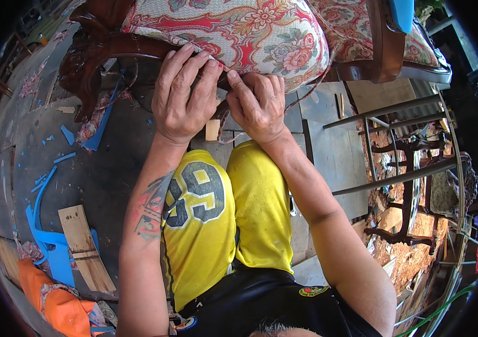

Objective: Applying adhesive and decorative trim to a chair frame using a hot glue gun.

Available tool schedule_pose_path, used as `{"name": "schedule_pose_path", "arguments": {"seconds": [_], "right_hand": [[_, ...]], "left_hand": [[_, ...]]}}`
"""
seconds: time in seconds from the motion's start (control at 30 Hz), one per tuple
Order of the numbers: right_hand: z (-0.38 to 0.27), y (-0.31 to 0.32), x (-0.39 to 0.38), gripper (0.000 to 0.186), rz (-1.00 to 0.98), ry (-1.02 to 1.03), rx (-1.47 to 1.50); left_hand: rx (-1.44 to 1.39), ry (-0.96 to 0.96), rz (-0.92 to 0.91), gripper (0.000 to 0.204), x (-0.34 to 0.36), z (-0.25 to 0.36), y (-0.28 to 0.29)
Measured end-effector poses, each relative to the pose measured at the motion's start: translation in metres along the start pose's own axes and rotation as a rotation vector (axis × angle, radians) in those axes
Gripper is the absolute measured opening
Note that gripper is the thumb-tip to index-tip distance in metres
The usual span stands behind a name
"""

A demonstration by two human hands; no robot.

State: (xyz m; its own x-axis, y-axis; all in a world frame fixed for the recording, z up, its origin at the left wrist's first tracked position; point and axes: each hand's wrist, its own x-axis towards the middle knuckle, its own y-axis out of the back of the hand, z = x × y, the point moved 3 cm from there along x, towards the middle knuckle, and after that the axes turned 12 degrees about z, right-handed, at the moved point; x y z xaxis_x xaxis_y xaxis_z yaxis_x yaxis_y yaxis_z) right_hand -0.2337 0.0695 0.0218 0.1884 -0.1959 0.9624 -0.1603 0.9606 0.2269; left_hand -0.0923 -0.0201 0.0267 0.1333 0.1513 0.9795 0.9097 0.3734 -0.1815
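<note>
A padded chair seat [261, 33] in red and cream floral fabric fills the top middle, set in a dark carved wooden frame [90, 56]. At the seat's near edge, my left hand [183, 92] presses its curled fingers on the fabric border. Beside it, my right hand [257, 104] is closed, thumb against the edge of the fabric. What its fingers pinch under the border is hidden. A reddish-brown twisted cord [319, 84] runs along the seat's right side, and more of it dangles below my hands.
Broken blue plastic pieces [53, 247] and a wooden board [84, 247] lie on the floor at left, near an orange cloth [53, 297]. A metal rack [396, 174] stands at right. Another floral-covered seat [351, 42] is at the upper right, behind a dark wooden armrest [384, 45].
</note>
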Motion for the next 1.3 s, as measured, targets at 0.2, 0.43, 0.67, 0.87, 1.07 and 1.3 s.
{"name": "schedule_pose_path", "arguments": {"seconds": [0.2,0.43,0.67,0.87,1.07,1.3], "right_hand": [[0.0,0.0,0.0,0.059,0.003,0.001,-0.003],[-0.001,0.001,0.001,0.057,-0.007,0.003,0.015],[-0.001,0.002,0.001,0.058,-0.014,-0.003,0.019],[-0.001,0.002,0.001,0.059,-0.009,-0.004,0.019],[0.003,-0.001,0.0,0.046,0.035,0.016,0.018],[-0.003,-0.002,0.0,0.061,-0.008,-0.02,0.021]], "left_hand": [[0.006,-0.001,0.008,0.033,-0.003,0.0,0.0],[0.025,-0.015,-0.038,0.031,-0.008,0.001,0.001],[0.06,-0.021,-0.025,0.031,-0.009,0.004,-0.002],[0.056,-0.051,-0.036,0.033,-0.011,0.002,-0.001],[0.053,-0.074,-0.052,0.032,-0.011,0.004,-0.002],[0.044,-0.043,-0.046,0.032,-0.013,0.001,0.0]]}}
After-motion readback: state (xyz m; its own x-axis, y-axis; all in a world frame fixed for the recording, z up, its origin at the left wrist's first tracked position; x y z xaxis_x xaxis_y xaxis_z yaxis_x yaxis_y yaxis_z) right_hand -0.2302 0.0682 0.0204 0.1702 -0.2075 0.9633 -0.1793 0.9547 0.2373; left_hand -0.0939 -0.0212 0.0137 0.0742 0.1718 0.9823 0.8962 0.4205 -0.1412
